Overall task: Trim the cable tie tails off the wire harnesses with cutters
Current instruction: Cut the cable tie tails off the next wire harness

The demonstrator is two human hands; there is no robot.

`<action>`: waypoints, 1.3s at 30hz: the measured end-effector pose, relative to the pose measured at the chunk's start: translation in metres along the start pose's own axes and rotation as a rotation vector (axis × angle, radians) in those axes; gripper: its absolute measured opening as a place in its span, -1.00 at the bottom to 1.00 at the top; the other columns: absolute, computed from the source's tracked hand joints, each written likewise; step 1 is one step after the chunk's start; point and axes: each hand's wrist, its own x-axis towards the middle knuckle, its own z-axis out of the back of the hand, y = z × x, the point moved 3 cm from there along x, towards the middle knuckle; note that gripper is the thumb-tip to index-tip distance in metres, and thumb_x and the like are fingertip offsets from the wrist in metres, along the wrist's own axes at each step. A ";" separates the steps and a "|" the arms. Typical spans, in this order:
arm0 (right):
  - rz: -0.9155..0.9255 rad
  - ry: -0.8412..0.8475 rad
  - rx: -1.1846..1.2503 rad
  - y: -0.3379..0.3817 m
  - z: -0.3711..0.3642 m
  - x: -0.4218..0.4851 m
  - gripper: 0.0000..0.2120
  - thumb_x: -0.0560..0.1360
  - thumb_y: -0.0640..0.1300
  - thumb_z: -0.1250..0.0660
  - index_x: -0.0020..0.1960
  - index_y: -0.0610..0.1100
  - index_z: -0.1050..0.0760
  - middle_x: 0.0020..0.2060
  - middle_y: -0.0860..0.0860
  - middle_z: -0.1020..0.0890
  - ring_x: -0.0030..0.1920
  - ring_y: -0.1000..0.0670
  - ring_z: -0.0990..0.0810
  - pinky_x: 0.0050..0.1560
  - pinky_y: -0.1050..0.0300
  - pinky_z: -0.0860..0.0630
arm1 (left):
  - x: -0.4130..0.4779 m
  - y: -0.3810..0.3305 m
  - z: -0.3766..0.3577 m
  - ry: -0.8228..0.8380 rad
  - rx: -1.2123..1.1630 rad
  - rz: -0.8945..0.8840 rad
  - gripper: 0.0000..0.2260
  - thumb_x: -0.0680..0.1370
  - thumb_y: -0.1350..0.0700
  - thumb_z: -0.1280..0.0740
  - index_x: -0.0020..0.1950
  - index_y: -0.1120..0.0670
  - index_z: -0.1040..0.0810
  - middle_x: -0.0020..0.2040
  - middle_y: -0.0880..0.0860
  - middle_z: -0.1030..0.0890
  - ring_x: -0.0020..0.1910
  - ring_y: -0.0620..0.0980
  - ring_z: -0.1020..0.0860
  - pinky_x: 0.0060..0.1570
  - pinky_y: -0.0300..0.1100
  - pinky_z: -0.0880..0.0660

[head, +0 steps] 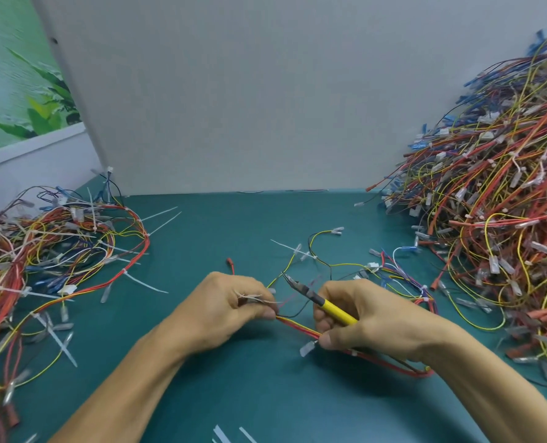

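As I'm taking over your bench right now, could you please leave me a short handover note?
Hands: left hand grips the red-and-yellow harness plus a tuft of white tie tails; right hand holds the yellow-handled cutters, thumb pinching the same harness.
Piles: left pile has long tails sticking out, still to trim; right pile shows short ties, probably done, though I can't be sure.
Left to do: finish this harness, then the left pile.
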 end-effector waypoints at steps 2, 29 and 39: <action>-0.001 -0.072 -0.197 0.002 0.003 -0.001 -0.84 0.41 -0.16 -0.49 -0.14 -0.08 -0.50 -0.32 0.03 -0.58 -0.36 0.14 -0.48 -0.29 0.27 -0.42 | 0.001 0.005 -0.002 0.046 0.015 0.093 -0.80 0.47 0.23 -0.44 -0.25 -0.07 -0.63 -0.33 -0.18 -0.63 -0.29 -0.29 -0.54 -0.18 -0.41 -0.39; -0.106 -0.284 -1.151 0.017 -0.024 -0.012 -0.81 0.48 0.06 -0.23 0.00 0.00 -0.50 -0.18 0.07 -0.39 -0.19 -0.12 -0.40 -0.35 0.10 -0.20 | 0.004 0.002 -0.016 0.064 0.017 0.161 -0.77 0.58 0.16 -0.29 -0.26 -0.04 -0.47 -0.37 -0.09 -0.60 -0.36 -0.21 -0.50 -0.22 -0.34 -0.44; -0.127 -0.204 -1.079 0.017 -0.021 -0.012 -0.82 0.46 0.09 -0.23 -0.17 -0.01 -0.40 -0.19 0.04 -0.43 -0.16 -0.13 -0.45 -0.37 0.11 -0.22 | 0.005 0.002 -0.016 0.063 0.017 0.157 -0.78 0.58 0.15 -0.29 -0.26 -0.05 -0.47 -0.39 -0.12 -0.59 -0.36 -0.22 -0.50 -0.24 -0.38 -0.41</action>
